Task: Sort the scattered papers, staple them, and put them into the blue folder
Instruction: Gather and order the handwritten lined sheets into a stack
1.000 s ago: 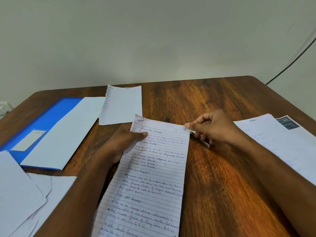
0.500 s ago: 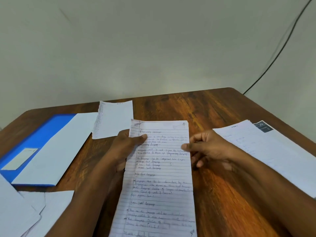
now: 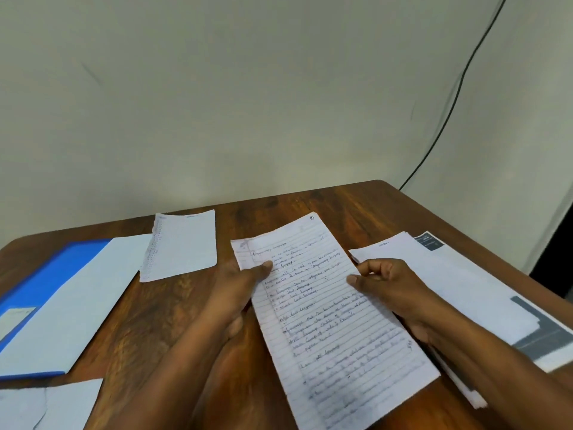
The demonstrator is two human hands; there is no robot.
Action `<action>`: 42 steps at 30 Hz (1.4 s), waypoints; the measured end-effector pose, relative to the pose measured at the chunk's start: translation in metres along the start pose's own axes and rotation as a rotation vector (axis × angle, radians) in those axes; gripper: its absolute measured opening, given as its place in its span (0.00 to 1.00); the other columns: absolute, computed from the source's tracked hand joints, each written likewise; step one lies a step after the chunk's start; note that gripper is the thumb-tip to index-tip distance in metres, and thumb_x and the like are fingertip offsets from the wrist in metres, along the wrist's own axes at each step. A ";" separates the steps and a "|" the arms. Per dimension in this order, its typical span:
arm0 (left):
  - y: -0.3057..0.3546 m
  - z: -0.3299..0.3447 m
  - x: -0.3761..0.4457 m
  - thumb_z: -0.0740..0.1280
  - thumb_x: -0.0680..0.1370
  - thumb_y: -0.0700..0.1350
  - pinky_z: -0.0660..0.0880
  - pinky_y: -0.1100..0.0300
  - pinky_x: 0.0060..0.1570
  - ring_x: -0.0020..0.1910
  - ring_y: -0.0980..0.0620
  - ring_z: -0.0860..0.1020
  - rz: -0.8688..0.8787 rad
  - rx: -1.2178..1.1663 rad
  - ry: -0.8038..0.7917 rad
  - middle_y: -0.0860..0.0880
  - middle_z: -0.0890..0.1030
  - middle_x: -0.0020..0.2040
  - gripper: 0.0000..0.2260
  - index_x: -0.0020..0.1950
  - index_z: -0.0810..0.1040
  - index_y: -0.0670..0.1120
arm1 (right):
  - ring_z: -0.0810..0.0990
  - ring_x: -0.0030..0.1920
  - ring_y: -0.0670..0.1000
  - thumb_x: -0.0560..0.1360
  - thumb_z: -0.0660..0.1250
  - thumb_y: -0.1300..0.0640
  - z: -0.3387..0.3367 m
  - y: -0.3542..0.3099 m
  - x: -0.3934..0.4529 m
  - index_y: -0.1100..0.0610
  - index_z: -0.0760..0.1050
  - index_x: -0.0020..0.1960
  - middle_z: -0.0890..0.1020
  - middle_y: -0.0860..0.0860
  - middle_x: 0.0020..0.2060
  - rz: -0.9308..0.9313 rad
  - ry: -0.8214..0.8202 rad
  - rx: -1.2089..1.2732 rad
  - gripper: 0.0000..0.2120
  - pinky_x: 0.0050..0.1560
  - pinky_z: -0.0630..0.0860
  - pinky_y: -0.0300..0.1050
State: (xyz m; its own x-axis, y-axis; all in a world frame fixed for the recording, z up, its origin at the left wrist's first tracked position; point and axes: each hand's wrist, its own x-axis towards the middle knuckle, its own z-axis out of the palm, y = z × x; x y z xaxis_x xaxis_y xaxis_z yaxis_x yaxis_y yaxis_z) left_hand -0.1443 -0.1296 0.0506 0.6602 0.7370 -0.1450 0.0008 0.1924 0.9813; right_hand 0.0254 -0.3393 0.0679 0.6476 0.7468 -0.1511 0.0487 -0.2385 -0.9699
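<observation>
The fingers of the left hand (image 3: 238, 293) are pinching the left edge of the handwritten lined sheet (image 3: 328, 318), thumb on top. The right hand (image 3: 390, 290) is gripping its right edge. The sheet is hanging tilted above the table (image 3: 341, 206), and the blue folder (image 3: 46, 274) is lying at the far left, white paper (image 3: 71, 308) covering it.

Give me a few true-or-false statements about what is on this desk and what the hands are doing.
1. Both hands hold the handwritten lined sheet. True.
2. The blue folder lies on the right. False: it lies on the left.
3. The left hand has its thumb on the sheet's written face. True.
4. The right hand holds a pen. False: it grips only the sheet's edge.
5. The wooden table is white. False: it is brown.
</observation>
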 end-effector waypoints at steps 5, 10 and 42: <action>-0.004 0.027 -0.009 0.69 0.82 0.36 0.84 0.46 0.51 0.56 0.43 0.87 -0.046 0.047 -0.155 0.44 0.87 0.59 0.10 0.63 0.82 0.44 | 0.88 0.49 0.58 0.80 0.72 0.57 -0.035 -0.003 -0.001 0.61 0.83 0.52 0.89 0.55 0.48 0.004 0.084 0.005 0.08 0.59 0.82 0.59; -0.005 0.065 -0.014 0.67 0.83 0.35 0.86 0.43 0.50 0.53 0.40 0.87 -0.074 0.063 -0.241 0.40 0.88 0.54 0.10 0.64 0.79 0.38 | 0.88 0.50 0.60 0.80 0.71 0.59 -0.073 0.000 0.001 0.62 0.83 0.51 0.88 0.57 0.49 0.027 0.179 0.100 0.05 0.57 0.82 0.59; -0.057 0.184 -0.010 0.77 0.76 0.35 0.83 0.55 0.30 0.30 0.47 0.85 -0.046 0.326 -0.171 0.39 0.87 0.41 0.14 0.57 0.74 0.40 | 0.84 0.48 0.48 0.69 0.83 0.50 -0.178 0.071 0.021 0.48 0.86 0.44 0.86 0.45 0.44 0.111 0.569 -0.513 0.08 0.56 0.83 0.54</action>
State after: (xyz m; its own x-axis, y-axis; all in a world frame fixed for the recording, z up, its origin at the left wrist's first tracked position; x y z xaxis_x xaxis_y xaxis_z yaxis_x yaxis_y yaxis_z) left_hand -0.0125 -0.2674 0.0198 0.7701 0.6077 -0.1940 0.2543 -0.0136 0.9670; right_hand 0.1775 -0.4511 0.0297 0.9537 0.3005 0.0140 0.2170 -0.6550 -0.7238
